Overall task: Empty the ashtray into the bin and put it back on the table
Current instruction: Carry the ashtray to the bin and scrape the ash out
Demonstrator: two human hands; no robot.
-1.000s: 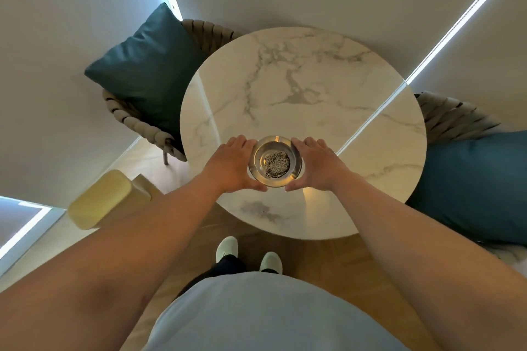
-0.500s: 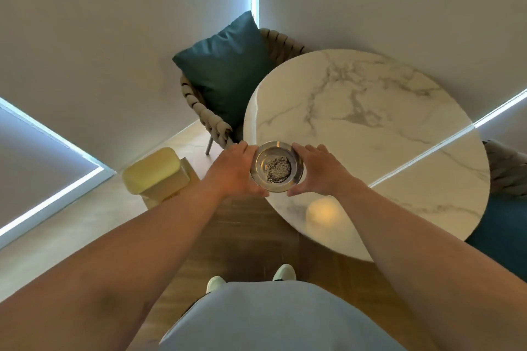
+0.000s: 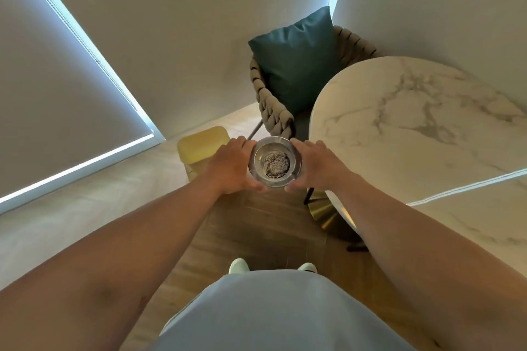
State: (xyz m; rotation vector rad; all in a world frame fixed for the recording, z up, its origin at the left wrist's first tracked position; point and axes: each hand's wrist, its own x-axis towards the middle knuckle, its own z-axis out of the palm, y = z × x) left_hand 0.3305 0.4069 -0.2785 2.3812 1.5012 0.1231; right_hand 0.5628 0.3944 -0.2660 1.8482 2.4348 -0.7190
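Note:
A round glass ashtray (image 3: 258, 155) with a heap of grey ash in its bowl is held level in the air, off the table's left edge and above the wooden floor. My left hand (image 3: 232, 168) grips its left side and my right hand (image 3: 315, 165) grips its right side. The round white marble table (image 3: 413, 122) lies to the right. A yellow bin (image 3: 201, 142) with a closed lid stands on the floor just left of and beyond my left hand, partly hidden by it.
A woven chair (image 3: 271, 105) with a teal cushion (image 3: 296, 65) stands behind the ashtray, against the wall. The table's gold base (image 3: 323, 212) and dark legs sit below my right wrist. Blinds cover the walls at left. My feet (image 3: 239, 265) show on the wooden floor.
Both hands lifted the ashtray off the table and carried it left past the table's edge. The view turned left, bringing the yellow bin close to my left hand.

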